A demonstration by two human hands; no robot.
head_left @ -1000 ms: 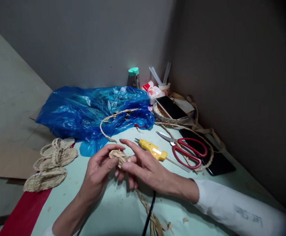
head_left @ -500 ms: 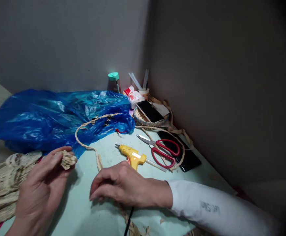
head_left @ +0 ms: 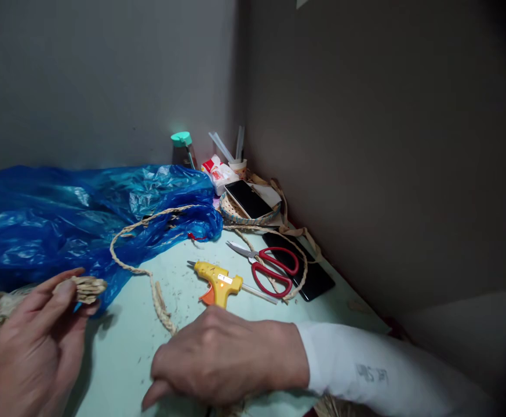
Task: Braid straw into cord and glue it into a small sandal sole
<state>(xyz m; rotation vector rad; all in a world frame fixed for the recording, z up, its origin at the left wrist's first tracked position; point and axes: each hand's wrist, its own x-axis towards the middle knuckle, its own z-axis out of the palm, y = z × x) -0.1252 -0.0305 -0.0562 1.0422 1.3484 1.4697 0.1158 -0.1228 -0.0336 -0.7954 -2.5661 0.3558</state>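
My left hand (head_left: 35, 347) is at the lower left, its thumb and fingers pinched on a small coiled piece of straw braid (head_left: 88, 288). My right hand (head_left: 226, 362) lies knuckles up on the pale green table (head_left: 183, 289), fingers curled down over the braided straw rope (head_left: 148, 278); whether it grips the rope is hidden. The rope runs from under that hand up to the blue plastic bag (head_left: 61, 214). A yellow glue gun (head_left: 215, 281) stands just beyond my right hand.
Red-handled scissors (head_left: 270, 266) lie right of the glue gun, beside a black phone (head_left: 305, 272). A woven tray (head_left: 244, 211) holding another phone, a green-capped bottle (head_left: 182, 149) and a cup of glue sticks (head_left: 237, 162) fill the corner. Walls close off the back and right.
My left hand has carried the coiled piece away to the left. My right hand has dropped flat onto the rope. The view has swung left and closer.
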